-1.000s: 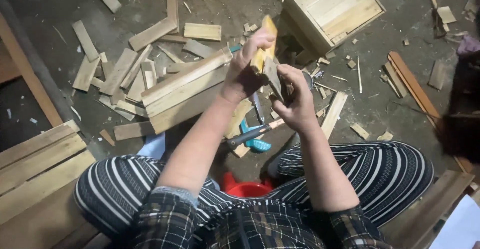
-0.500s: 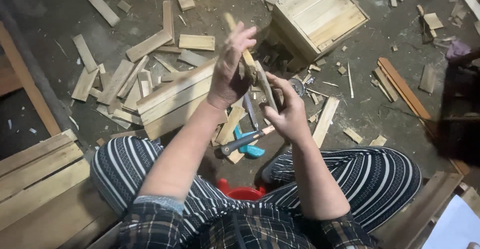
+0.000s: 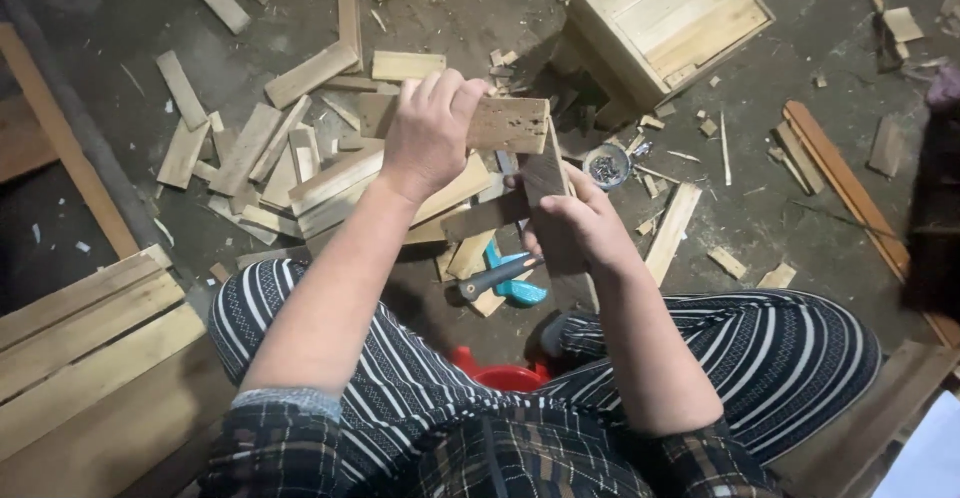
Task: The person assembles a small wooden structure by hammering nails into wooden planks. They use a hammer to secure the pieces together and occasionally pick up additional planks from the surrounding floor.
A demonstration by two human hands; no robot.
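Note:
My left hand (image 3: pixel 432 128) grips a short pale wooden slat (image 3: pixel 510 124) with small nail holes, held flat and level above the floor. My right hand (image 3: pixel 580 223) holds a darker wooden piece (image 3: pixel 545 173) upright, its top edge meeting the pale slat's right end. Below my hands a hammer (image 3: pixel 497 278) with a dark grip and a blue part lies on the floor between my knees. A small round tin of nails (image 3: pixel 606 167) sits just right of the held pieces.
A heap of loose wooden slats (image 3: pixel 300 158) covers the floor to the left. A finished wooden crate (image 3: pixel 665 23) stands at the upper right. Stacked planks (image 3: pixel 90 328) lie at lower left, a red stool (image 3: pixel 500 373) under me, scraps to the right.
The pale slat has turned from tilted upright to level in my left hand, and my right hand has brought the darker piece against its right end. My view has shifted slightly.

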